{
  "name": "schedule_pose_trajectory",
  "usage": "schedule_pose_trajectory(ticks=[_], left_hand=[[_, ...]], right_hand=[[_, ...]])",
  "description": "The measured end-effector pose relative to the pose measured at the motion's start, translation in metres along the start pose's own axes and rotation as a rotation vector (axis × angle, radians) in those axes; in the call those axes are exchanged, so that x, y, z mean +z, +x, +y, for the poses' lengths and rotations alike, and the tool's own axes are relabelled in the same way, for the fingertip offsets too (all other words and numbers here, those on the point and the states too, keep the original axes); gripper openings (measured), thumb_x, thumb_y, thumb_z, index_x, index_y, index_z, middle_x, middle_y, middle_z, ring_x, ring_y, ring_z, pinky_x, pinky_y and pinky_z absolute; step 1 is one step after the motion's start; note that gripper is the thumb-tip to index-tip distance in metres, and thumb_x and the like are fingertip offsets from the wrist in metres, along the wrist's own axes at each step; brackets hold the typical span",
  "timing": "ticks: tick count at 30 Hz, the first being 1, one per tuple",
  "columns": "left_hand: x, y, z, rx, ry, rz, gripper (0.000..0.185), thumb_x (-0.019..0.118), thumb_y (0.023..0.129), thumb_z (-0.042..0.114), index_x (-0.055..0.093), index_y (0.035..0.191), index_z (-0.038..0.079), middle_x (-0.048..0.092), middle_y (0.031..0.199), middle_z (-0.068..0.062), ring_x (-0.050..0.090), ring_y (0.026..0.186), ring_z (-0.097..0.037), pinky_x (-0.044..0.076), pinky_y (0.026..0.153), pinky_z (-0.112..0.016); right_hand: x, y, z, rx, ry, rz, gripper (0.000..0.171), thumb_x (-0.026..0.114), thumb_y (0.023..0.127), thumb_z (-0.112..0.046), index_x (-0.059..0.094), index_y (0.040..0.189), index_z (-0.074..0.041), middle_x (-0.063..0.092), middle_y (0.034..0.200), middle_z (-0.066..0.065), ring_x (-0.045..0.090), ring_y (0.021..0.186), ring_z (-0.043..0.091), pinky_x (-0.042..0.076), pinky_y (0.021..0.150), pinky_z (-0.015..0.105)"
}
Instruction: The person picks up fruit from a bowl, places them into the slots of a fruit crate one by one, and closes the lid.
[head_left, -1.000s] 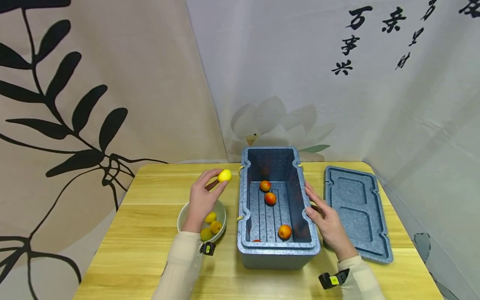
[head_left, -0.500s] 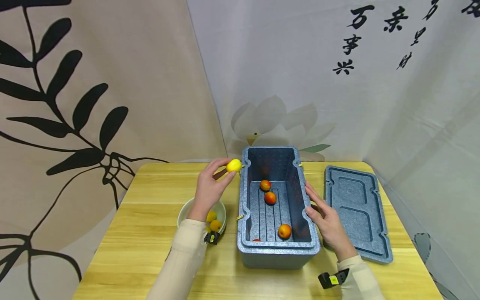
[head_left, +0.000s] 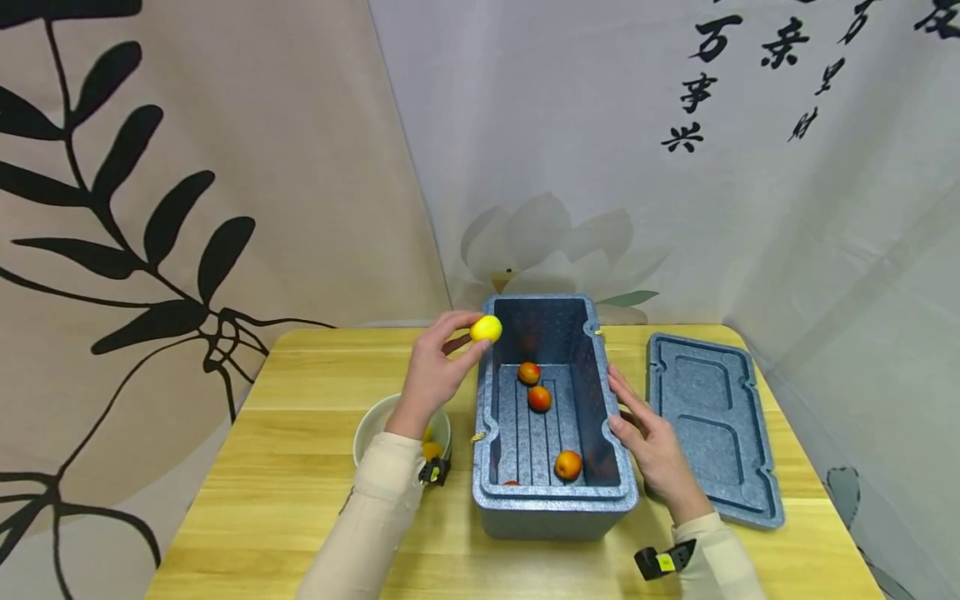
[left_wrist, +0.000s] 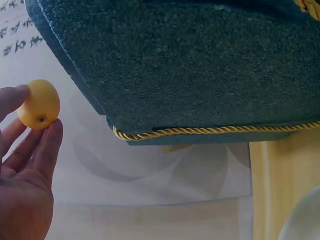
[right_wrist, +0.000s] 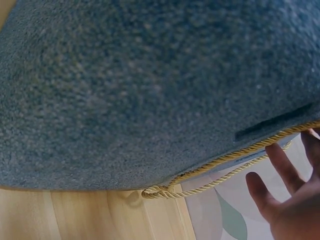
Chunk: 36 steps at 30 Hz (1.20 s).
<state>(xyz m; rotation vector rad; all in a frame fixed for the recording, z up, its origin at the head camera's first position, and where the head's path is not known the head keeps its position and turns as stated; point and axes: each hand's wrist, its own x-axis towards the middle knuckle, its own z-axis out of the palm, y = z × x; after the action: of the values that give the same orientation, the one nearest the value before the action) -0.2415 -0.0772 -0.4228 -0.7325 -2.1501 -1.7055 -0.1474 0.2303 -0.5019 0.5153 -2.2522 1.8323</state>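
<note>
In the head view, my left hand (head_left: 437,373) pinches a small oval yellow fruit (head_left: 487,329) between thumb and fingertips, above the left rim of a blue-grey foam box (head_left: 555,498). The left wrist view shows the same yellow fruit (left_wrist: 39,104) with a dark stem spot facing the camera. Relaxed fingers of my right hand (head_left: 658,450) rest against the box's right side. Inside the box lie several orange-red fruits (head_left: 567,465); one is mostly hidden by the near wall. A pale bowl (head_left: 367,433) with yellow fruits (head_left: 432,451) stands below my left wrist, partly covered by it.
The foam lid (head_left: 716,425) lies flat on the wooden table (head_left: 285,483), right of the box. Twisted gold rope (left_wrist: 200,131) runs along the box's outer side. A printed cloth (head_left: 322,167) hangs behind the table.
My left hand has moved right with the yellow fruit, from over the table beside the box to above its left rim. My right hand has stayed against the box.
</note>
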Motion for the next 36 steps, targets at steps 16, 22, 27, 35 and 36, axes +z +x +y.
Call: schedule_pose_trajectory(ticks=[16, 22, 27, 35, 36], left_hand=[[0.013, 0.017, 0.006, 0.061, 0.072, -0.1, 0.034, 0.073, 0.089, 0.006, 0.065, 0.121, 0.002, 0.06, 0.12, -0.005, 0.059, 0.109, -0.018, 0.053, 0.092, -0.033], [0.017, 0.024, 0.008, 0.044, 0.109, -0.135, 0.034, 0.072, 0.09, 0.009, 0.064, 0.123, 0.003, 0.059, 0.121, -0.004, 0.058, 0.11, -0.017, 0.053, 0.093, -0.037], [0.019, 0.026, 0.008, 0.011, 0.132, -0.166, 0.034, 0.072, 0.09, 0.006, 0.064, 0.122, 0.003, 0.059, 0.12, -0.004, 0.058, 0.11, -0.018, 0.052, 0.094, -0.039], [0.021, 0.028, 0.007, -0.025, 0.185, -0.193, 0.037, 0.072, 0.091, 0.009, 0.062, 0.126, 0.003, 0.058, 0.121, -0.005, 0.056, 0.11, -0.018, 0.052, 0.094, -0.036], [0.022, 0.028, 0.006, -0.023, 0.187, -0.193, 0.037, 0.072, 0.091, 0.008, 0.061, 0.126, 0.003, 0.058, 0.121, -0.005, 0.056, 0.11, -0.018, 0.052, 0.094, -0.036]], right_hand=[[0.0, -0.001, 0.002, -0.007, 0.029, -0.005, 0.053, 0.049, 0.099, 0.007, 0.04, 0.149, -0.005, 0.028, 0.158, 0.009, 0.042, 0.132, 0.013, 0.04, 0.101, 0.021], [0.0, 0.0, 0.002, -0.004, 0.021, 0.002, 0.053, 0.05, 0.099, 0.007, 0.041, 0.15, -0.006, 0.029, 0.158, 0.009, 0.039, 0.135, 0.013, 0.039, 0.103, 0.021], [0.001, 0.0, 0.001, 0.009, 0.023, -0.002, 0.053, 0.05, 0.1, 0.006, 0.04, 0.15, -0.008, 0.028, 0.158, 0.008, 0.04, 0.134, 0.013, 0.04, 0.102, 0.021], [0.0, 0.0, 0.001, 0.004, 0.028, -0.006, 0.053, 0.049, 0.099, 0.007, 0.04, 0.15, -0.006, 0.028, 0.158, 0.009, 0.04, 0.134, 0.013, 0.039, 0.102, 0.021], [0.0, 0.0, 0.001, 0.003, 0.029, -0.005, 0.053, 0.049, 0.099, 0.007, 0.039, 0.15, -0.006, 0.028, 0.158, 0.01, 0.039, 0.135, 0.013, 0.039, 0.102, 0.021]])
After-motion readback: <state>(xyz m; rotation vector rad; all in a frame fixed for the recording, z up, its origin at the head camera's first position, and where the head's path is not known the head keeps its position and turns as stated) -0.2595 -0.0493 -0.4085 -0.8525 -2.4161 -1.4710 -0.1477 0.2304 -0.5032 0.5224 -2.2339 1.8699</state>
